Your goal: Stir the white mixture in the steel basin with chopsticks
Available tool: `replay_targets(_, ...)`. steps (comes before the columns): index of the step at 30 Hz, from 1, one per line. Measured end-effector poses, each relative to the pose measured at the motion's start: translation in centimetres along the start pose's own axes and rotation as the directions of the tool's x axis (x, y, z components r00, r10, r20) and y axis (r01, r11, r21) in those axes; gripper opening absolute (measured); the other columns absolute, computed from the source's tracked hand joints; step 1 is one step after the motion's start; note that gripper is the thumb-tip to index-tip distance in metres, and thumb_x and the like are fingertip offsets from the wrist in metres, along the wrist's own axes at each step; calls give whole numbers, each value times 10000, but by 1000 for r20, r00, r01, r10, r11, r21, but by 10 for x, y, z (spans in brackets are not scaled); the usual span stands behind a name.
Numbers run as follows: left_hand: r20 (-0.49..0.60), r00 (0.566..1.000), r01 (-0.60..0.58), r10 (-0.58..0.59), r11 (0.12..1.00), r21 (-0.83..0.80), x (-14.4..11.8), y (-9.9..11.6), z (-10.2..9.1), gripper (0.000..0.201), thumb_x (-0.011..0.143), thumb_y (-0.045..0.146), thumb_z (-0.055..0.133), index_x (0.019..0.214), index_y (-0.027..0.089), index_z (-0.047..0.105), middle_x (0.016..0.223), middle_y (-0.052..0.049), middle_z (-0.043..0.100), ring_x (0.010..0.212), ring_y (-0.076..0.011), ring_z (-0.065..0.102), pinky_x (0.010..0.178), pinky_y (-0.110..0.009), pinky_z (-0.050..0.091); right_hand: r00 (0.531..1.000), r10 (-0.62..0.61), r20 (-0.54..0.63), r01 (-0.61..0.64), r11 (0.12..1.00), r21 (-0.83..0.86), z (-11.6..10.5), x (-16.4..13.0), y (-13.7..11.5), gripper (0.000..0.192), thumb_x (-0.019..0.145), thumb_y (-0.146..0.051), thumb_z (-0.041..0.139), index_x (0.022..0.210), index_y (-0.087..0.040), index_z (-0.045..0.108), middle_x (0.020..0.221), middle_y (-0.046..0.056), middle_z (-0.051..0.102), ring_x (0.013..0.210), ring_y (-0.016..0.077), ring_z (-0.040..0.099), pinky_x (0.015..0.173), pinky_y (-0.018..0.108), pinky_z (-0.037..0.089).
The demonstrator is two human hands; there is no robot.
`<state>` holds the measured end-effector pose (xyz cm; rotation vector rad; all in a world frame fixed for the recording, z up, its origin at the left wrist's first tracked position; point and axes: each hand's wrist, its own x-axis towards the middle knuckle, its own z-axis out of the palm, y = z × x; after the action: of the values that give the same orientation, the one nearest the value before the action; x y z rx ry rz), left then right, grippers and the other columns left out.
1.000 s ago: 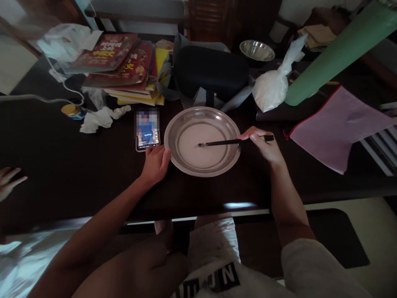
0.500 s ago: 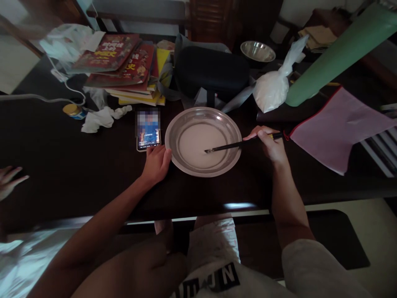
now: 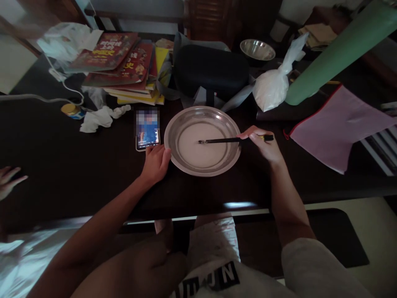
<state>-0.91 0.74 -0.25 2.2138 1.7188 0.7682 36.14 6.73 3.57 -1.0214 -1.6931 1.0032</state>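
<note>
Phone [image 3: 149, 141] screen mostly pixelated. Other person's hand [image 3: 6, 188] cropped left, near bench's [image 3: 77, 178] front edge. Green tube's [image 3: 341, 51] top cut off. Chopsticks' [image 3: 220, 140] tips indistinct.

It looked like a room in a home: a dark desk [image 3: 77, 174] bore stacked books [image 3: 120, 62], a phone [image 3: 148, 140], crumpled tissue [image 3: 97, 119] and a metal basin [image 3: 214, 170], with slatted wooden furniture [image 3: 209, 18] behind.

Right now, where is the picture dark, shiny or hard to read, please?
Head view: dim overall; a bright glare streak along the near edge of the dark table; head view: small glints inside the metal basin; head view: a pixelated patch over the upper part of the phone.
</note>
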Motion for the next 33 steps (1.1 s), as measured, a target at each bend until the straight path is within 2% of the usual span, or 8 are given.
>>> replay_targets(4,-3,1000,8,-8,1000,-5,-1,-2,2,684,1022,616,45,725,221,518,786,-69,632,815,-239,585,855,-415,396,995,-3,-100,4,1000,11,-1,0,1,296,886,-547,643,806,-303,790,777,3,772,793,207,720,827,409,563)
replay_targets(9,-6,1000,9,-9,1000,-8,-1,-2,2,677,1019,629,41,718,227,495,764,-66,618,797,-241,581,841,-415,388,1000,0,28,0,1000,-12,-1,0,0,271,888,-536,646,875,-319,808,881,11,798,897,226,732,889,427,554)
replay_targets(14,4,1000,-14,14,1000,-9,0,1,-1,683,1014,638,20,709,226,470,771,-83,635,783,-250,588,823,-433,390,995,-28,-98,30,999,17,-1,0,-1,277,903,-520,635,822,-314,802,775,-3,774,793,203,718,816,396,556)
replay_targets(18,8,1000,-12,12,1000,2,0,0,-1,668,1025,604,38,719,221,493,789,-83,646,798,-251,591,837,-434,398,1000,-1,9,1,1000,11,0,-1,-3,261,885,-526,655,853,-318,809,852,8,793,864,222,736,864,419,565)
replay_targets(23,16,1000,-3,3,1000,12,-1,-3,1,645,1040,563,66,757,214,528,820,-82,659,840,-248,606,865,-424,406,997,-28,-72,31,999,42,-1,-1,-2,243,921,-466,635,846,-314,808,796,-9,779,802,188,725,826,373,551)
replay_targets(28,19,1000,-7,7,1000,17,-1,-2,1,641,1043,544,70,739,210,525,803,-96,645,832,-262,598,857,-438,403,998,-12,55,10,1000,25,-1,-1,0,244,909,-484,645,878,-310,813,897,6,804,917,215,741,903,399,551)
replay_targets(30,16,1000,-16,16,1000,17,-1,-1,0,653,1044,546,59,740,207,527,795,-104,641,821,-265,597,842,-444,399,1000,-9,16,9,1000,26,-2,-1,2,231,911,-470,648,880,-310,813,900,2,801,917,211,742,919,396,546)
replay_targets(33,7,1000,-25,25,1000,18,-1,-1,1,666,1042,568,43,748,209,520,798,-91,651,807,-248,598,835,-433,401,998,-27,-56,30,998,57,-4,-1,3,236,927,-453,631,855,-315,809,820,-11,787,812,186,724,835,367,544)
